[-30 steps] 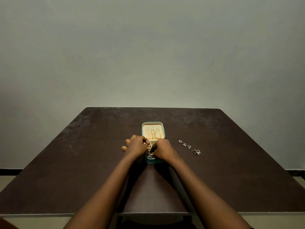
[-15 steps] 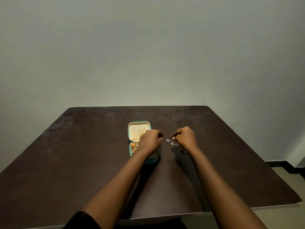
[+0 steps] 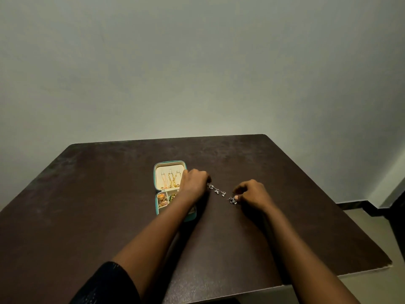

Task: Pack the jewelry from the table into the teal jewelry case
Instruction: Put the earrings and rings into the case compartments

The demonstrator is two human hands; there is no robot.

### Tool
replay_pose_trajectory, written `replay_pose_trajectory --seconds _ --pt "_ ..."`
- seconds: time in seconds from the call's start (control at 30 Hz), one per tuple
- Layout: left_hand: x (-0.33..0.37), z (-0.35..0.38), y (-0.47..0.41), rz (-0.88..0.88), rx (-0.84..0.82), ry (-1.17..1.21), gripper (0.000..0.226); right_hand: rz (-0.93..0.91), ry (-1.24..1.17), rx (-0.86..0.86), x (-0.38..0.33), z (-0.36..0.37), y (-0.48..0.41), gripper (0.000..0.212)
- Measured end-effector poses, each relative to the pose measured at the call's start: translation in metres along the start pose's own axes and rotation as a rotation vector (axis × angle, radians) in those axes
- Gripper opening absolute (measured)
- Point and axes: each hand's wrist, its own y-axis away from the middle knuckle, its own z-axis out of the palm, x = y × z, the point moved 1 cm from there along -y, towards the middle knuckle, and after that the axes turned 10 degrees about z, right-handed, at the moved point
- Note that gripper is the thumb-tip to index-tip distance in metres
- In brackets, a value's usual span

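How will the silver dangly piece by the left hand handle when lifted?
Probably floppy: the silver piece looks like small linked drops, so it should dangle. Likely very light, being thin. Its drops may snag on the teal case rim.

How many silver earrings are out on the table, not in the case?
2. One earring lies stretched out beside the left hand; the other earring sits at the right hand, apparently pinched. The hands may hide more.

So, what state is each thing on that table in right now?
Teal jewelry case, open, lid flat, gold pieces inside.
Long silver earring, lying on the table, curled left hand at its end, grip unclear.
Small silver earring, pinched by right hand.
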Motion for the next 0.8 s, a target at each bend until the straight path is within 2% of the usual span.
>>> replay_pose_trajectory --seconds 0.13,0.3,0.6,0.67,0.73,0.8 --pt "0.001 0.001 -0.011 0.002 -0.038 -0.005 0.030 -0.070 0.079 -0.052 -0.005 0.005 -0.005 0.034" --pt "0.002 0.001 -0.015 0.020 -0.069 -0.008 0.027 -0.126 0.233 -0.049 -0.010 0.014 -0.013 0.018" --pt "0.004 0.002 -0.017 0.022 -0.049 0.019 0.024 -0.212 0.368 0.004 -0.013 0.018 -0.014 0.009" --pt "0.004 0.004 -0.018 0.001 -0.061 0.058 0.022 -0.221 0.265 0.033 -0.011 0.015 -0.014 0.009" --pt "0.003 0.005 -0.018 -0.049 -0.069 0.157 0.023 -0.189 0.036 0.033 -0.009 0.012 -0.013 0.016" --pt "0.001 0.003 -0.018 -0.111 -0.057 0.319 0.022 -0.129 -0.195 0.034 -0.007 0.010 -0.011 0.013"
